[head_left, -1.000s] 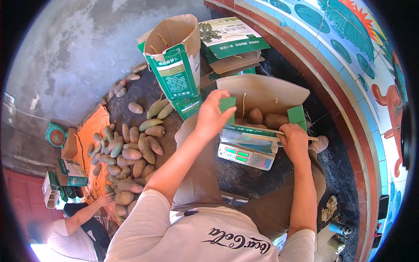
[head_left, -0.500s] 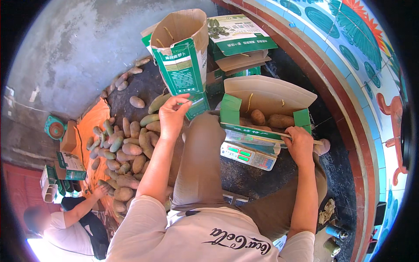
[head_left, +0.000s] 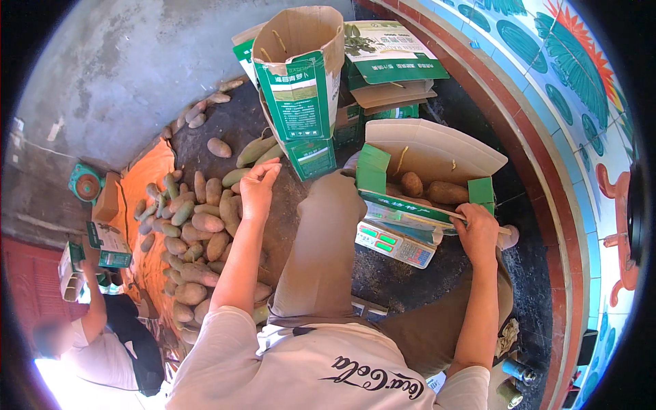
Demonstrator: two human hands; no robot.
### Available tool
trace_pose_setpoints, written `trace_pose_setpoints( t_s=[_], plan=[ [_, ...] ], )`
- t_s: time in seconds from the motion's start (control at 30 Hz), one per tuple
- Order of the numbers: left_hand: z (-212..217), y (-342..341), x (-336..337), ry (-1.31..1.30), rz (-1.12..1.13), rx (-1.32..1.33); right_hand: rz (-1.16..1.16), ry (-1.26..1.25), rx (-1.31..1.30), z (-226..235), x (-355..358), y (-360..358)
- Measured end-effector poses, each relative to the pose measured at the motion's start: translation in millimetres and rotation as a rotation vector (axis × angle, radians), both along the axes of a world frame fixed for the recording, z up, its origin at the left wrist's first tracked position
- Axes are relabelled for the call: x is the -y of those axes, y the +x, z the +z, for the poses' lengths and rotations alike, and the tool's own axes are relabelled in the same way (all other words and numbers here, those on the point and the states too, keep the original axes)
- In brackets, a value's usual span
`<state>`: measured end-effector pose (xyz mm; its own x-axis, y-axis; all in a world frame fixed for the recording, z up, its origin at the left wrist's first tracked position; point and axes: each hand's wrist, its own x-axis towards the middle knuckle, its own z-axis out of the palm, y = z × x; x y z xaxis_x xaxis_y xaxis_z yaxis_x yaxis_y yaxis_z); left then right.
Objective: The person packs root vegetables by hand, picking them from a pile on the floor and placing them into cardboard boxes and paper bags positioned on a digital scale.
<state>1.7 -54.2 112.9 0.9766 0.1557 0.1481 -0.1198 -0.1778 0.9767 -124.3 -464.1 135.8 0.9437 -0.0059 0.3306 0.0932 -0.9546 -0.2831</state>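
My right hand (head_left: 477,232) grips the near cardboard flap (head_left: 447,213) of an open green and white carton (head_left: 396,208). Several brownish, oblong root vegetables (head_left: 445,193) lie inside it. The carton rests on a digital scale (head_left: 395,244) with green lit displays, whose platform is hidden. Raised over the floor left of my knee, my left hand (head_left: 257,193) has its fingers curled together, and nothing shows in them. Beyond it stands a tall open green carton (head_left: 295,96). A large heap of green and brown root vegetables (head_left: 205,222) spreads to the left of my forearm.
More flattened or stacked cartons (head_left: 400,58) stand at the back. An orange sheet (head_left: 147,171) lies under the heap. At the lower left a co-worker (head_left: 102,342) reaches to cartons (head_left: 109,246). A green round device (head_left: 87,184) sits by the wall; a brown chair (head_left: 618,232) is at right.
My left hand has drawn back from the tall carton, toward me. My right hand stays on the flap. The co-worker's hand has gone from the heap to the cartons at the left.
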Motion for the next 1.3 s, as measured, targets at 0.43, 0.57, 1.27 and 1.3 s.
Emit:
trace_pose_setpoints(
  t_s=[0.43,0.57,1.27,1.3],
  plan=[
    [-40,-3,-24,-0.028,0.044,-0.216,0.002,0.000,0.009,1,-1,1],
    [-74,-9,-49,0.272,0.056,-0.112,-0.001,-0.009,-0.005,1,-2,2],
    [-219,-184,-154,1.195,-0.157,-1.085,-0.011,0.008,-0.015,2,-8,4],
    [-216,-184,-154,1.199,-0.140,-1.113,-0.007,0.003,-0.023,1,-7,4]
  ],
)
